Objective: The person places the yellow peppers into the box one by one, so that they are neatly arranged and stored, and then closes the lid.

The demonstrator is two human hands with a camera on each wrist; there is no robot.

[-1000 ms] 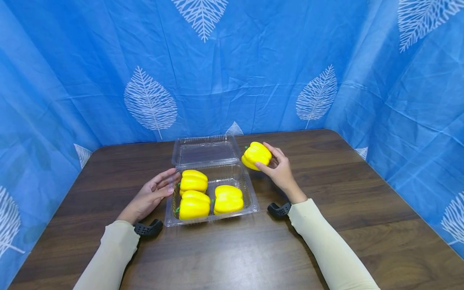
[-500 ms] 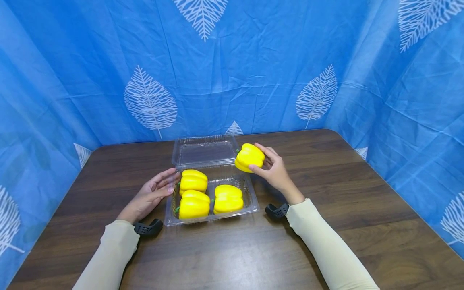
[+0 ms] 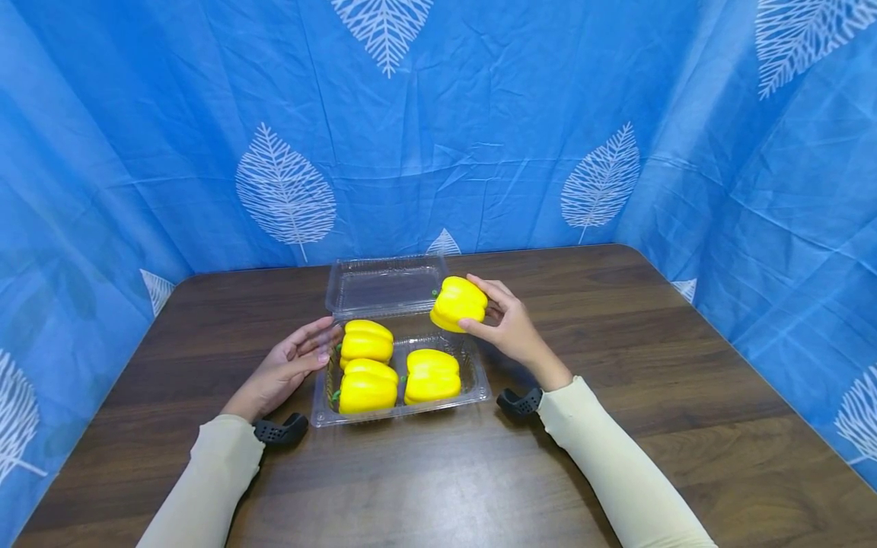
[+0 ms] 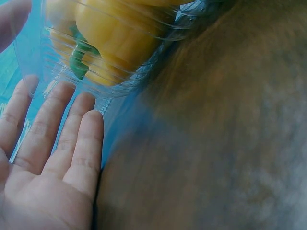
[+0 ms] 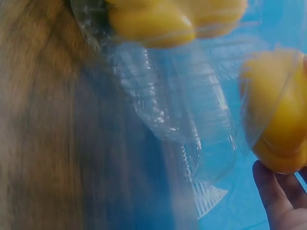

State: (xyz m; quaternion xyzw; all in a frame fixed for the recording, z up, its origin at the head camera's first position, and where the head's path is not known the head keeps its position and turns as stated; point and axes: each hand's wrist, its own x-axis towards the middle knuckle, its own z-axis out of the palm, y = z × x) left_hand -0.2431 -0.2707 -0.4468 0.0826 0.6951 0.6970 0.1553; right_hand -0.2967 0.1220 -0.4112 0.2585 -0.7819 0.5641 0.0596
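Observation:
My right hand [image 3: 510, 323] grips a yellow bell pepper [image 3: 457, 303] with a green stem, held over the back right part of a clear plastic clamshell box [image 3: 473, 384]. Three more yellow bell peppers sit inside: one at the back left [image 3: 367, 340], one at the front left [image 3: 368, 387] and one at the front right [image 3: 432, 377]. Against the box's left side rests my left hand [image 3: 281, 373]. The left wrist view shows its nearly straight fingers [image 4: 62, 129] at the clear wall. In the right wrist view, fingers [image 5: 271, 187] support the held pepper [image 5: 280, 115].
The box's hinged lid [image 3: 390, 285] lies folded back on the dark wooden table [image 3: 617, 342]. A blue curtain [image 3: 445, 152] with white leaf prints hangs behind and along the sides. A black band [image 3: 281, 432] is on each wrist.
My right hand has carried its bell pepper left and slightly toward me, from beside the box's right edge to over the box. The left hand, the box and the other peppers have stayed put.

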